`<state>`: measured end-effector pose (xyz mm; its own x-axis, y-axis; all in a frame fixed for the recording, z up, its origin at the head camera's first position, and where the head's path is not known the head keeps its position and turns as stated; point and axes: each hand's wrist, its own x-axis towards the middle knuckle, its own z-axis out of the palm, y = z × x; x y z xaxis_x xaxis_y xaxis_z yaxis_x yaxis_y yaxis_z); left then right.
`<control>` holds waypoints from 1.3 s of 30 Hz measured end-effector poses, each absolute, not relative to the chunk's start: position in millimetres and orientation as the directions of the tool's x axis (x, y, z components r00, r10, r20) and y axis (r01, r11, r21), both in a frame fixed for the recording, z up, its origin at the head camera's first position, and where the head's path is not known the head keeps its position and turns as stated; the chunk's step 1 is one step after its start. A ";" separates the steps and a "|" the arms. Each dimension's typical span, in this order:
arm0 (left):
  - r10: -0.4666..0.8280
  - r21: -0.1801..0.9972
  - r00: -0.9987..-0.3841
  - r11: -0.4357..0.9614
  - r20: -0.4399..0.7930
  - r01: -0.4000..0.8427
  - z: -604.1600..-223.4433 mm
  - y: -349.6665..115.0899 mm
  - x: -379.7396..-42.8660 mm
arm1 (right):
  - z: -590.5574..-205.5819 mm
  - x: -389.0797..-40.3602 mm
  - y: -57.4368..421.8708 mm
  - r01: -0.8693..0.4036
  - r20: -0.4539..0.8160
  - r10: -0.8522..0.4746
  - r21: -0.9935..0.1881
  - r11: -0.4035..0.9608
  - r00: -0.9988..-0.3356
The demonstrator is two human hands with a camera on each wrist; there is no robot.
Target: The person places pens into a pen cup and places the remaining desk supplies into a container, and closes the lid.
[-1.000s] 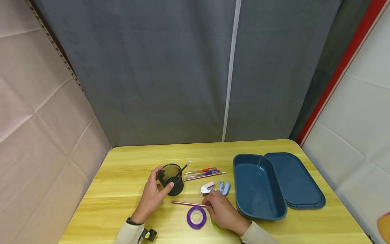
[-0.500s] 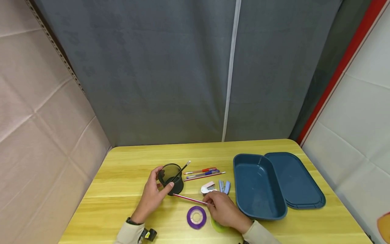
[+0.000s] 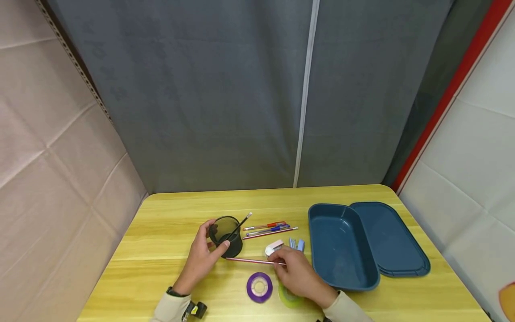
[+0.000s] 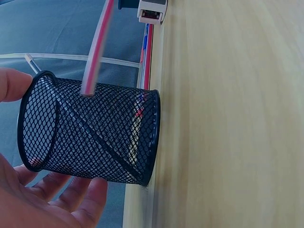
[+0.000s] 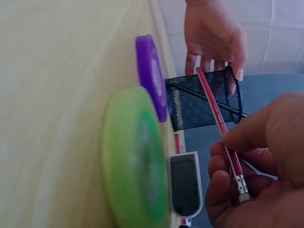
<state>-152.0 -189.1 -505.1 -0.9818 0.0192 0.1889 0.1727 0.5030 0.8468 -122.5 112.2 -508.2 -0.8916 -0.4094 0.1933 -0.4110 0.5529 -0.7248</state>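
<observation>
My left hand (image 3: 203,257) holds a black mesh pen cup (image 3: 232,249), thumb at the rim and fingers around its far side. A dark pencil (image 3: 245,219) leans inside, its white eraser end sticking out over the rim. My right hand (image 3: 299,275) pinches a red-striped pencil (image 5: 216,111) near its eraser end. This pencil's other end points left and overlaps the cup's wall in both wrist views, outside the mesh. Just beyond the right fingers sit a small white-and-pink item (image 3: 274,247) and a light blue item (image 3: 300,244), partly hidden by the hand.
Behind the hands lie a red pen (image 3: 263,226), a blue pen (image 3: 267,230) and another red pencil (image 3: 277,231). A purple tape roll (image 3: 251,295) and a green tape roll (image 3: 286,301) lie in front. To the right stand a dark blue bin (image 3: 342,250) and its lid (image 3: 396,241).
My right hand has lifted the red-striped pencil from the table and shifted slightly right, uncovering more of the green tape roll. The left hand and cup have stayed in place.
</observation>
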 end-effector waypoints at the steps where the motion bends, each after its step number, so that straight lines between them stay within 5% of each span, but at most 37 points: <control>1: 0.018 0.845 -0.982 0.505 0.190 0.172 -505.1 -189.1 -152.0 | -506.4 -122.2 112.2 -0.416 0.202 -0.408 -0.726 0.548 -0.890; 39: 0.025 0.854 -0.983 0.491 0.182 0.170 -504.0 -189.3 -151.7 | -456.8 -133.1 121.0 -0.375 0.304 -0.224 -0.805 0.460 -0.926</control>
<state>-151.7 -189.3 -504.0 -0.9831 0.0248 0.1816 0.1702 0.4914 0.8542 -133.1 121.0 -456.8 -0.9260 -0.2241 0.3038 -0.3753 0.4597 -0.8049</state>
